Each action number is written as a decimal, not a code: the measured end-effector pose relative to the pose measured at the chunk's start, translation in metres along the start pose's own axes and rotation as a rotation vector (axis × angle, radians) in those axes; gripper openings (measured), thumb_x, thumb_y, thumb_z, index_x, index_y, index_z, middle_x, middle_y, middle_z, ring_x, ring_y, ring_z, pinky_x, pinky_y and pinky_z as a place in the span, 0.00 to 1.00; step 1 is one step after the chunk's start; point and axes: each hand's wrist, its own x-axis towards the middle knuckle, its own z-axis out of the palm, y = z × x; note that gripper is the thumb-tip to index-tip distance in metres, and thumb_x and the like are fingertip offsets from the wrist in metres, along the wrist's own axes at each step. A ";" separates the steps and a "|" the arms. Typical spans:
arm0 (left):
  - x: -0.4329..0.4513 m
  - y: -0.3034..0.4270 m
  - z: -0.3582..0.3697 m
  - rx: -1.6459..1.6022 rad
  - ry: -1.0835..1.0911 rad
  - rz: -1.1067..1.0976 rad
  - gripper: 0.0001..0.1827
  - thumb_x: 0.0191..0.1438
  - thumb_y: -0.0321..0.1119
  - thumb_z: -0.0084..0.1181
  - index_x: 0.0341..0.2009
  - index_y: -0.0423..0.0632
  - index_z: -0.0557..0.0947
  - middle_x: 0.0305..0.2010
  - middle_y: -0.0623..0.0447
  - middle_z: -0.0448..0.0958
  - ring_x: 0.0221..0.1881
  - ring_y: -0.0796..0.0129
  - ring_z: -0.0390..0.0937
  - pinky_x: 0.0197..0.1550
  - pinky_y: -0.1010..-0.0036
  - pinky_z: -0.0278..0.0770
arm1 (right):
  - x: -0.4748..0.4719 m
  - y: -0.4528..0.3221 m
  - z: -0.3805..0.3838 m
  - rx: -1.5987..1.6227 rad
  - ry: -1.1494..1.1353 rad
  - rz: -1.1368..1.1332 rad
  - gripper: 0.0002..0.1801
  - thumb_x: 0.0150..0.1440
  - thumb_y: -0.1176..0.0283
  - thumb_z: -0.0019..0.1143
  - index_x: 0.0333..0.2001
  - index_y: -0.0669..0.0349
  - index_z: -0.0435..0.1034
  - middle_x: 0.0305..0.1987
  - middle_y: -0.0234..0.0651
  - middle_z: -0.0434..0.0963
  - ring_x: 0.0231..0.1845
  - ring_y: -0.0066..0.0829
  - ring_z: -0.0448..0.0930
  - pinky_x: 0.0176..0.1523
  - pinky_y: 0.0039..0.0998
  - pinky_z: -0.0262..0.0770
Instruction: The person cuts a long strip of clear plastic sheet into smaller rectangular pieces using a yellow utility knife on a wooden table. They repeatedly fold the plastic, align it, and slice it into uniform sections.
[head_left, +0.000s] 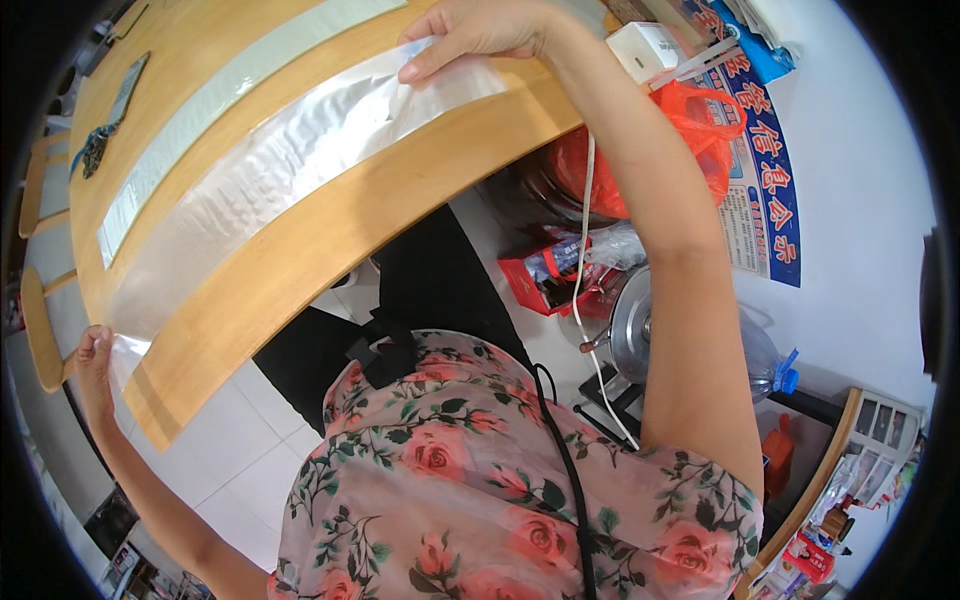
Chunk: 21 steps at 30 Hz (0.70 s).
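Observation:
A long strip of clear plastic film (277, 161) stretches along the near side of a wooden table (337, 225), shiny and wrinkled towards its right end. My left hand (95, 364) pinches its left end at the table's corner. Near the right end, my right hand (469, 37) grips the film between thumb and fingers, with creases gathering under the thumb. Beyond the film, roughly parallel to it, lies a long pale translucent strip (225, 109) with a glossy surface.
A phone-like flat object (129, 90) with a dark beaded strap lies at the far left. A white box (646, 51) stands by the table's right end. Below it are a red plastic bag (701, 124), a white cable (581, 262), a red box (529, 285) and a metal lid (632, 326).

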 end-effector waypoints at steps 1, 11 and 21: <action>0.004 -0.005 0.005 -0.033 -0.007 -0.059 0.09 0.71 0.37 0.60 0.37 0.49 0.82 0.35 0.65 0.76 0.39 0.82 0.69 0.45 0.81 0.66 | 0.003 0.007 0.002 -0.083 0.062 0.061 0.11 0.64 0.66 0.67 0.47 0.60 0.81 0.41 0.28 0.86 0.42 0.17 0.83 0.46 0.24 0.79; 0.001 0.012 0.068 0.764 0.443 0.131 0.24 0.66 0.34 0.64 0.66 0.49 0.79 0.55 0.52 0.81 0.55 0.69 0.78 0.56 0.74 0.77 | 0.035 0.044 0.008 -0.331 0.458 0.111 0.26 0.61 0.49 0.70 0.49 0.62 0.82 0.40 0.32 0.86 0.42 0.18 0.85 0.47 0.19 0.79; -0.065 0.232 0.382 0.128 0.010 0.794 0.29 0.56 0.25 0.68 0.63 0.47 0.80 0.71 0.44 0.73 0.69 0.50 0.73 0.65 0.61 0.75 | 0.073 -0.004 -0.034 1.452 0.957 -0.791 0.06 0.64 0.68 0.64 0.35 0.55 0.75 0.27 0.25 0.78 0.28 0.21 0.76 0.34 0.24 0.70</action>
